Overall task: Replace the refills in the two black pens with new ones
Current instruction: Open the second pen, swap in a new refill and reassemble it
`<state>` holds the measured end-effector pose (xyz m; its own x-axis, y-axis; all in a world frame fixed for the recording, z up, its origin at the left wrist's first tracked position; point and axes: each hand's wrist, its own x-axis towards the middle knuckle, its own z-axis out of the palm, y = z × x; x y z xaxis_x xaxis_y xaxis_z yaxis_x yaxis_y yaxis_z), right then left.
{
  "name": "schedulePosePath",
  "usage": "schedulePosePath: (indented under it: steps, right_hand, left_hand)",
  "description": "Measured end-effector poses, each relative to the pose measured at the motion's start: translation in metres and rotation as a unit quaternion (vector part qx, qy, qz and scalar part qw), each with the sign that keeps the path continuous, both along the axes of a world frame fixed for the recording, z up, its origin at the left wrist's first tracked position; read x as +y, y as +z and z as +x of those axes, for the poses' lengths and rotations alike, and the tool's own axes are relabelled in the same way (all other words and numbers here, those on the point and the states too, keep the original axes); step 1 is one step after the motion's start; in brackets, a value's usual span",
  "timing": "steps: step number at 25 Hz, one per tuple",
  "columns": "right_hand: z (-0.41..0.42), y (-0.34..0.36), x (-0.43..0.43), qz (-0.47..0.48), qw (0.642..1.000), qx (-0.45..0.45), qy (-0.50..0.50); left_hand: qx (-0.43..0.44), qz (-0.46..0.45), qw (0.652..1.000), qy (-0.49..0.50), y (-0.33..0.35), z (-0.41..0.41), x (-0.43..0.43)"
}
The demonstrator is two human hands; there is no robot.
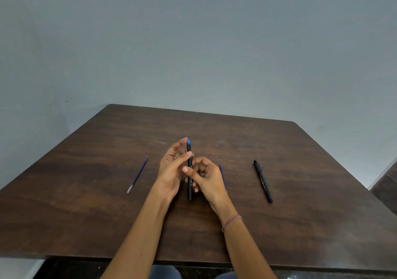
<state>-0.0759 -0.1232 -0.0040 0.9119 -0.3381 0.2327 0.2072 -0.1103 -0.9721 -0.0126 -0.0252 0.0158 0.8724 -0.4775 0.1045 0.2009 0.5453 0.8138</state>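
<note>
Black pen (189,171) upright in both hands' grip, left hand (171,171) and right hand (206,177) above wooden table (279,225).

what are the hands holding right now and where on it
A black pen, upright, with its blue end up. The left hand and right hand both pinch its barrel around the middle with their fingers.

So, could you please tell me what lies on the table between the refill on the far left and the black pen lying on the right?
In the head view, both hands holding the other black pen, with a second refill behind the right hand.
</note>
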Motion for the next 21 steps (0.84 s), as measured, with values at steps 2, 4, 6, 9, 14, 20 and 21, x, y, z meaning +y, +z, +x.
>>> schedulePosePath:
  steps: [2, 4, 6, 9, 14, 20, 21]
  right_hand:
    - [-0.0001, 0.0006, 0.0003, -0.002, 1.000, -0.004, -0.002]
    - [0.0000, 0.0011, 0.0008, -0.005, 1.000, -0.010, -0.001]
    - [-0.0002, 0.0015, 0.0015, -0.008, 1.000, -0.011, 0.002]
    - [-0.0003, 0.0014, 0.0016, -0.007, 1.000, -0.011, 0.004]
    - [-0.0004, -0.0001, 0.0015, -0.018, 1.000, -0.003, 0.007]
    - [-0.0004, -0.0008, 0.0024, -0.025, 0.999, 0.006, 0.022]
    - [-0.0005, -0.0009, 0.0024, -0.025, 0.999, 0.007, 0.026]
  left_hand:
    - [0.006, -0.001, 1.000, 0.000, -0.0003, 0.0000, -0.0001]
    - [0.009, 0.000, 1.000, 0.002, -0.0008, 0.0006, -0.0005]
    - [0.010, 0.008, 1.000, 0.007, -0.0018, 0.0015, -0.0010]
    - [0.007, 0.013, 1.000, 0.023, -0.0038, 0.0020, -0.0016]
    - [0.019, 0.005, 0.999, 0.048, -0.0067, 0.0053, -0.0012]
    - [0.020, -0.009, 0.997, 0.078, -0.0044, 0.0060, 0.0004]
    - [0.021, -0.014, 0.996, 0.086, -0.0041, 0.0064, 0.0007]
